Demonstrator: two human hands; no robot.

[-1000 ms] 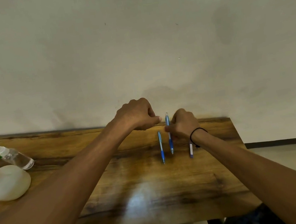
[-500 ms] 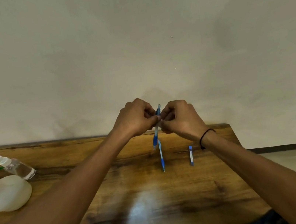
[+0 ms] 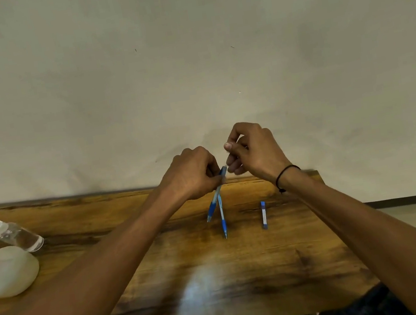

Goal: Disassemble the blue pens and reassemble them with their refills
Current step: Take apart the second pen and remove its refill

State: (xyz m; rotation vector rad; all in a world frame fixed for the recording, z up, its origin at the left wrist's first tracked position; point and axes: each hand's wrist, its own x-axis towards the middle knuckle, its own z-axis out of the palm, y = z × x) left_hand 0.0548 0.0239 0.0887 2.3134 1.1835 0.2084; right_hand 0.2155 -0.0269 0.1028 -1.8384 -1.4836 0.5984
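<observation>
Wooden table (image 3: 221, 286) (glossy), plain wall (image 3: 187, 65)

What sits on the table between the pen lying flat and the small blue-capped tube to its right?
Nothing: in the head view, bare wood separates the pen from the tube.

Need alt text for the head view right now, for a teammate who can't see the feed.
Over a wooden table, the left hand grips a raised blue pen while the right hand works at its top end. A second blue pen and a small blue-and-white tube lie on the table.
</observation>
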